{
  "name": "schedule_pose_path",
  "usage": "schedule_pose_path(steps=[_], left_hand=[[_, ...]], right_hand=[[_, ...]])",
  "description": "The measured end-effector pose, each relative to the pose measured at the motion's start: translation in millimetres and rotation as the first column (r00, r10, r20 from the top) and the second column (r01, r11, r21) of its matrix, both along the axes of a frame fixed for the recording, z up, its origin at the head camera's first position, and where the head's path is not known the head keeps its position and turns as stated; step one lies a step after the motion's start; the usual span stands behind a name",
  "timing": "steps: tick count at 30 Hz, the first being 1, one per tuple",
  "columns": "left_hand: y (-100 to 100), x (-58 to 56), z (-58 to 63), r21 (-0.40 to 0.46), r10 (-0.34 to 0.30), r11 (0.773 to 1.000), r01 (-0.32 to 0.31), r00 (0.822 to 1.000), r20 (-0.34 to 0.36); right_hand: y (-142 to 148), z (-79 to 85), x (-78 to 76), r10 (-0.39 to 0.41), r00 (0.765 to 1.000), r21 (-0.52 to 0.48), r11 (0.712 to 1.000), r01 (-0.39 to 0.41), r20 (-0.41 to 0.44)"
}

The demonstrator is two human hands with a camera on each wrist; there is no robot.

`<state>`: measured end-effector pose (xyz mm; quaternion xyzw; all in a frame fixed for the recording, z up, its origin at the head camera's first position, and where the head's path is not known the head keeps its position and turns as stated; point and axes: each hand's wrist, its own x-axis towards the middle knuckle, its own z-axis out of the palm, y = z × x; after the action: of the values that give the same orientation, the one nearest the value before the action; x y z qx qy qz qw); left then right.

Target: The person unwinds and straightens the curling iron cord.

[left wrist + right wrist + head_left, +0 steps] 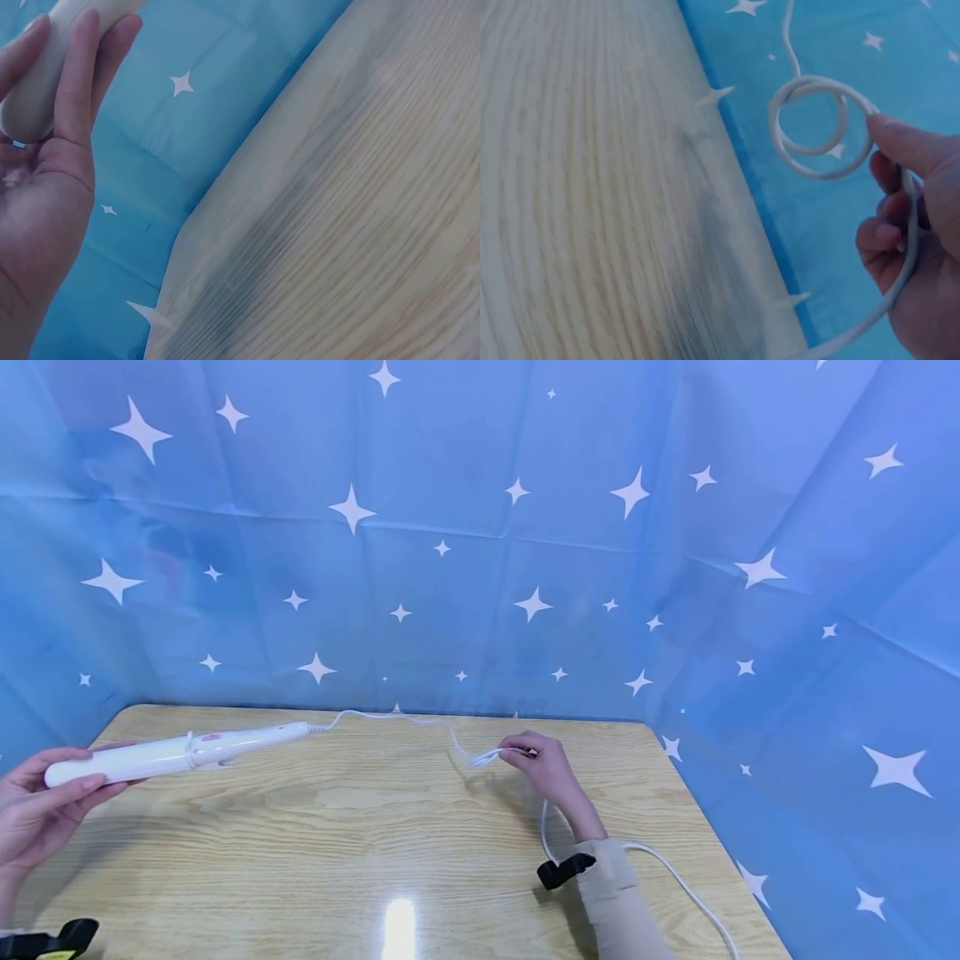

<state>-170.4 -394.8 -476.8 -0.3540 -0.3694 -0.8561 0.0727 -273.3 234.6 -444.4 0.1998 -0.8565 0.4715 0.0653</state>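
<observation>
A white curling iron is held up at the left of the head view, its thick end in my left hand. Thumb and fingers wrap that end, which also shows in the left wrist view as a pale rounded barrel. From the iron's slim end a white cord runs across to my right hand. There, thumb and fingers pinch the cord, and a loose coil of it stands out from the fingertips in the right wrist view. More cord crosses the palm.
Beneath both hands is a wooden table with rounded far corners. The rest of the cord trails past the right sleeve toward the near right edge. Blue cloth with white stars hangs behind and along the sides.
</observation>
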Motion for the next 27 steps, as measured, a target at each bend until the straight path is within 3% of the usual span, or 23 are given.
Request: schedule_pose_path(steps=[10, 14, 17, 22, 27], left_hand=[[-18, 1.6, -8.9, 0.064, -0.009, 0.998, 0.007, 0.999, 0.037], [-28, 1.2, -13.6, 0.094, -0.032, 0.995, 0.025, 0.997, 0.073], [-35, 0.1, -16.1, 0.103, -0.010, 0.995, -0.003, 0.992, 0.126], [-45, -0.1, -20.7, 0.112, 0.050, 0.990, -0.081, 0.966, 0.255], [-52, 2.3, -26.9, 0.166, 0.058, 0.979, -0.120, 0.939, 0.338]], right_hand=[[32, 2.4, -1.6, -0.090, 0.990, -0.217, 0.970, 0.113, 0.110], [38, 2.5, -2.7, -0.097, 0.985, -0.251, 0.959, 0.131, 0.143], [41, 2.4, -3.3, -0.093, 0.984, -0.253, 0.959, 0.130, 0.154], [47, 4.4, -3.3, -0.115, 0.976, -0.290, 0.943, 0.166, 0.185], [61, 4.4, -3.5, -0.213, 0.947, -0.344, 0.894, 0.289, 0.241]])
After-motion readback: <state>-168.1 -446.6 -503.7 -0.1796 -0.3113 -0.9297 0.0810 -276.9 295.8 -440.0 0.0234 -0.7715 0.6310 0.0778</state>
